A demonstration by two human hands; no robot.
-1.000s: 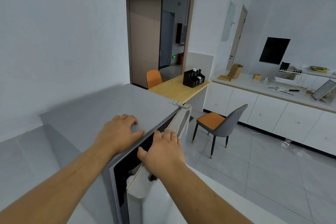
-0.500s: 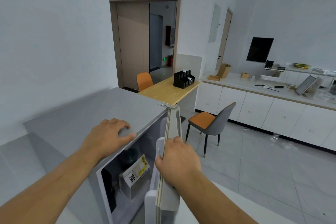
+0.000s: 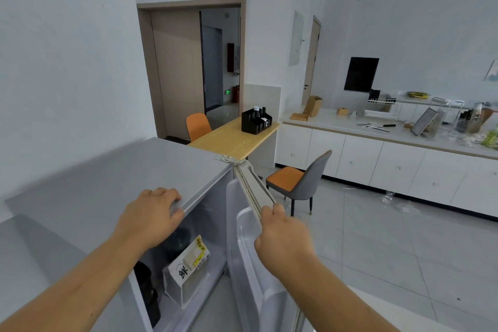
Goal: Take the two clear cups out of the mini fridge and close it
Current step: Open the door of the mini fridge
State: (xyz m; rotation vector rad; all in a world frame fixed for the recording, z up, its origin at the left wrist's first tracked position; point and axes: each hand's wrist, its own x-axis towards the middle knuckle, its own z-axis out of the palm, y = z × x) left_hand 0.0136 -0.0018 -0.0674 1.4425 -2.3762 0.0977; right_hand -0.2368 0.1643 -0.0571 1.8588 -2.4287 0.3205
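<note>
**Mini fridge open, both hands on it**

Head view: the mini fridge (image 3: 113, 180) stands low in front of the person, its grey top reaching back toward the wall. The left hand (image 3: 151, 217) lies palm down on the front edge of that top, fingers curled over the lip, holding nothing loose. The right hand (image 3: 283, 237) is closed around the top edge of the fridge door (image 3: 250, 250), which stands swung out to the right on its hinge, so the inside shows between the two forearms.

Below the left hand, inside the cabinet, a white carton (image 3: 188, 267) with a black character and a yellow label leans tilted. Behind it sits a dark rounded shape (image 3: 177, 237) that may be a cup, but it is too dim to tell. Another dark object (image 3: 147, 286) stands at the left inner wall. No clear cup can be made out with certainty.

Beyond the fridge are a wooden table (image 3: 234, 137) with a black organiser (image 3: 256, 120), and a grey and orange chair (image 3: 299, 183) on the tiled floor.
</note>
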